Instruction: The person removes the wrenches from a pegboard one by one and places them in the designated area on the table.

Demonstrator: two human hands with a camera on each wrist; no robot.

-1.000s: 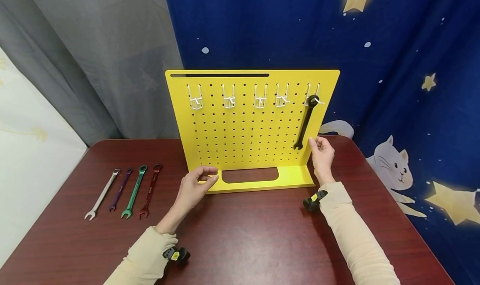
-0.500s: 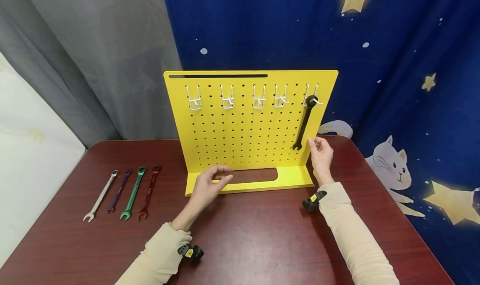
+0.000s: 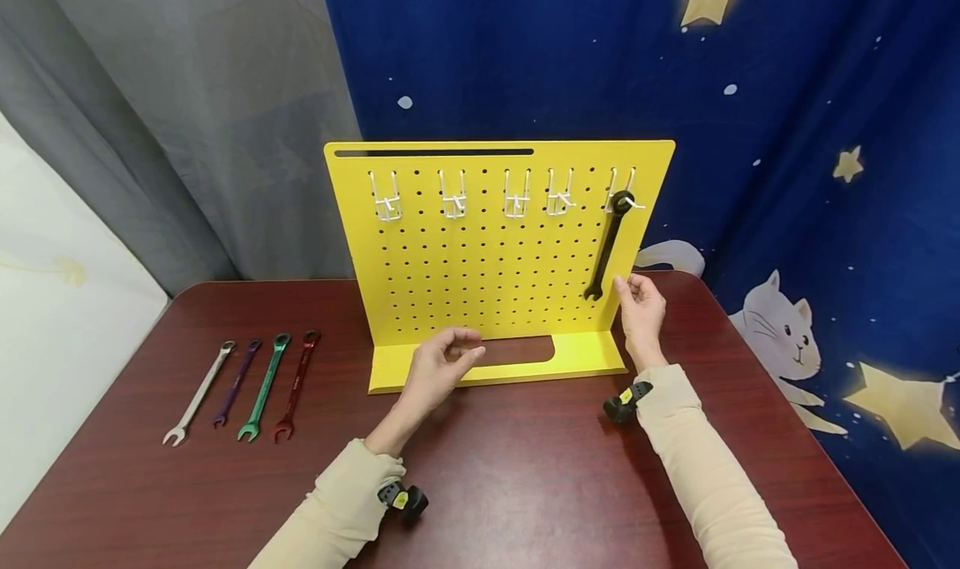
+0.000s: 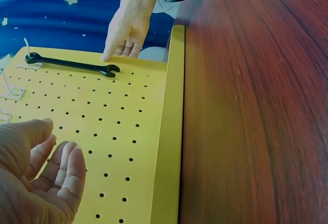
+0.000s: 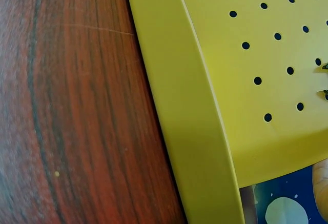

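Head view: from my remote seat I see a yellow pegboard [image 3: 492, 267] standing upright on a dark red-brown surface [image 3: 525, 469], worked by a person's two bare hands. A black wrench [image 3: 608, 248] hangs by its ring end from the rightmost hook [image 3: 637, 205], tilted, its open end low and to the left. Four more white hooks [image 3: 515, 207] run along the same row, bearing nothing.

What has just changed is the left grip [image 3: 441, 366]: over the last second it has slid rightward, from the left end of the board's base to a place before its middle. Its fingers curve loosely, thumb well parted from them, and it holds nothing. The right grip [image 3: 642, 315] has stayed at the board's right edge, thumb in front and fingers behind, close around that edge.

To the left, side by side on the surface, lie a silver wrench [image 3: 199, 395], a purple wrench [image 3: 237, 383], a green wrench [image 3: 265, 388] and a red wrench [image 3: 297, 386], all unmoved. I judge that attention rests on the board for now: one wrench hung, four loose, and the left grip farther from them.
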